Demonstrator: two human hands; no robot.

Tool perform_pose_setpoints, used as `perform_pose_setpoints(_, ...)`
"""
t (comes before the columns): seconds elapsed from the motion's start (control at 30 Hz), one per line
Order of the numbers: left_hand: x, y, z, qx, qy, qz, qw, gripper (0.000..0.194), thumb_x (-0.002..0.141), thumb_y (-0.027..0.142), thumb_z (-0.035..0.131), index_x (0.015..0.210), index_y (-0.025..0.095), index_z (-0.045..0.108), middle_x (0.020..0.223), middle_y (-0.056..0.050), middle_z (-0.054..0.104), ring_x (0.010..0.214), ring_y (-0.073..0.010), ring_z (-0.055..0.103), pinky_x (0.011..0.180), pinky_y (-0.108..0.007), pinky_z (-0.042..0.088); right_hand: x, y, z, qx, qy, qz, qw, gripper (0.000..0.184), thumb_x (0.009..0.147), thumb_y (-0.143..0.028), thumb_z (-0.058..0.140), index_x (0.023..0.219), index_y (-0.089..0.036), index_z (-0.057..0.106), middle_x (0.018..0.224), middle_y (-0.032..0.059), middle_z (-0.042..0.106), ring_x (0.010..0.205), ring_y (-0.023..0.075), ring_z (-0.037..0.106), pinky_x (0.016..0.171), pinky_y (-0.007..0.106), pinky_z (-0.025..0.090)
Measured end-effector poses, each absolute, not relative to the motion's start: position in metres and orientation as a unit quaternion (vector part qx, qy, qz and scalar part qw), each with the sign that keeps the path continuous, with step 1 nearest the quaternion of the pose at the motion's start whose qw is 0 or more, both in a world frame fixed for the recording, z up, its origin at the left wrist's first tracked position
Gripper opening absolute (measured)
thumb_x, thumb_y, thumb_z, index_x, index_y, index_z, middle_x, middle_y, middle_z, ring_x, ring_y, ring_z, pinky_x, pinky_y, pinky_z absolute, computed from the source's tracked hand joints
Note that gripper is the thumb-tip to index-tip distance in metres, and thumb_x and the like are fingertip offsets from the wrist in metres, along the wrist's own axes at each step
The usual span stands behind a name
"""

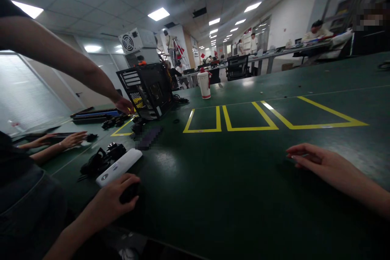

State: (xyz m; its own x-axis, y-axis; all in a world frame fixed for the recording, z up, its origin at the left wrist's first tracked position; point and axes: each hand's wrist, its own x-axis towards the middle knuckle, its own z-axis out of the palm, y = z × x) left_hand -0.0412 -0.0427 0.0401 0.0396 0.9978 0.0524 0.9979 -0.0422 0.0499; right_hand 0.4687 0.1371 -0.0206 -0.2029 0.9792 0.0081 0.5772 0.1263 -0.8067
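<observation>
The white case looks light and slick, best gripped mid-length, the left hand half-curled, the right hand loosely pinched (holding anything, I cannot tell).

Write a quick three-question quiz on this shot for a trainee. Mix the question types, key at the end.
1. True or false: the white cup stands upright on the green table.

2. Which of these is nearest the person's left hand?
A) the computer case
B) the long white object
C) the white cup

3. What colour is the tape that marks out shapes on the table?

Key:
1. True
2. B
3. Yellow
</observation>
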Motion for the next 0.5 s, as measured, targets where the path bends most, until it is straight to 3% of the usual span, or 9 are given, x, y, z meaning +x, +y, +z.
perform_pose_setpoints(0.27,-0.075,-0.042,0.024,-0.695,-0.706,-0.048,0.128,0.032,0.076,0.039,0.046,0.107,0.032,0.053,0.106,0.001,0.058,0.1,-0.0242,0.052,0.09,-0.039,0.038,0.469,0.137,-0.018,-0.578,-0.696,0.326,0.275,0.023,0.073,-0.034,0.051,0.095,-0.028,0.056,0.107,0.0117,0.059,0.08,0.0221,0.062,0.076,0.037,0.046)
perform_pose_setpoints(0.5,-0.083,-0.045,0.017,-0.682,-0.721,-0.051,0.112,0.033,0.074,0.047,0.046,0.104,0.033,0.052,0.11,0.002,0.055,0.096,-0.0254,0.055,0.079,-0.037,0.046,0.463,0.128,-0.009,-0.574,-0.717,0.299,0.259,0.025,0.076,-0.034,0.047,0.098,-0.022,0.053,0.099,0.0092,0.061,0.079,0.0196,0.061,0.075,0.035,0.047)
